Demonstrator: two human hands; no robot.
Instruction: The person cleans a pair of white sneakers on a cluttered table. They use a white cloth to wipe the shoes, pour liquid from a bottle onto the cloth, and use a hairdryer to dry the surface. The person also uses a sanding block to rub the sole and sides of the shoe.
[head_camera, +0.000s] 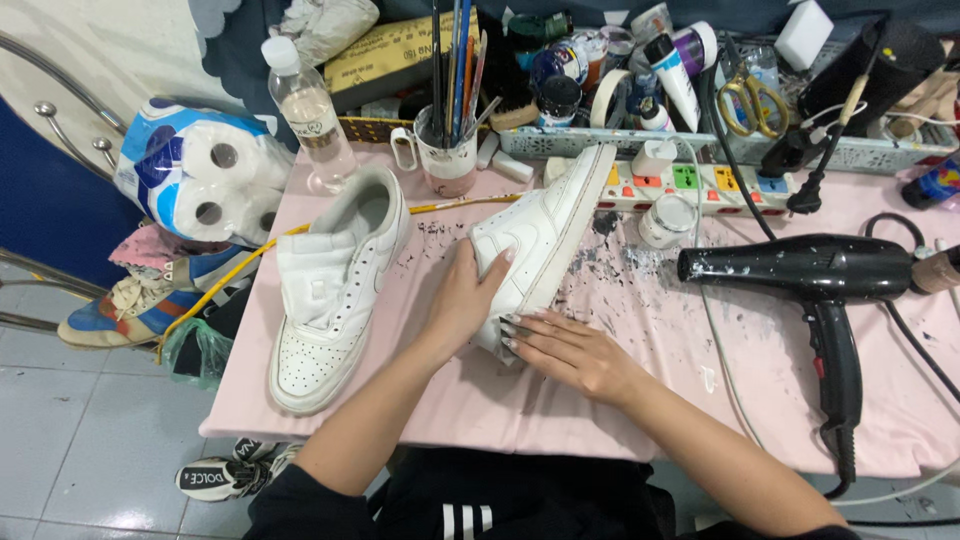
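Both forearms reach up from the bottom edge to a white sneaker tipped on its side on the pink table.

Going by size: the table (560, 400) carries dark paint flecks around the work spot, so I judge some painting or scraping has been done. A second white sneaker (335, 290) lies sole-down to the left, untouched and apart from my hands. The black hair dryer (810, 275) rests at the right, unheld. The tilted sneaker (545, 235) sits mid-table, sole edge facing right. My left hand (465, 300) is clamped over its toe end, fingers wrapped on the upper. My right hand (570, 350) lies flat and spread, fingertips touching the toe. I see no brush held; the brushes stand in the cup (447, 150) behind.
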